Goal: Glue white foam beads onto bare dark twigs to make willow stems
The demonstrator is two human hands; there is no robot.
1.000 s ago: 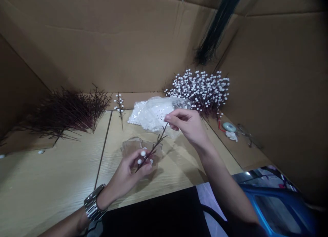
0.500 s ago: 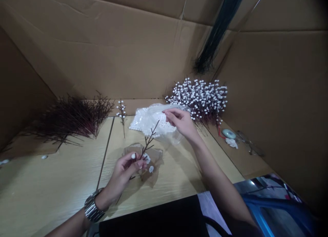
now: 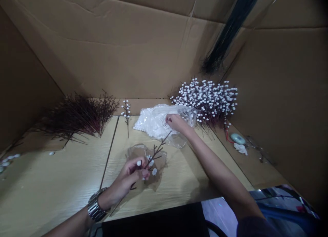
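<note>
My left hand (image 3: 133, 175) pinches a dark brown artificial twig (image 3: 159, 148), which leans up to the right. One white berry (image 3: 138, 163) shows on it near my fingers; its upper branches are bare. My right hand (image 3: 176, 123) is over a clear plastic bag (image 3: 151, 119) of white berries, fingertips drawn together at its contents. Whether a berry is between those fingertips is too small to see. Beneath my left hand lies a crumpled brownish translucent sheet (image 3: 160, 165) with small white bits on it.
A heap of bare twigs (image 3: 77, 115) lies at the left, and a pile of white-berried twigs (image 3: 207, 96) at the right. One berried twig (image 3: 126, 114) lies between. A pale green disc (image 3: 237, 138) is at far right. Cardboard walls (image 3: 123, 59) enclose the table.
My right hand has lowered onto the berry bag, its fingers now at the contents. My left hand keeps its hold on the twig. The whole view has shifted slightly.
</note>
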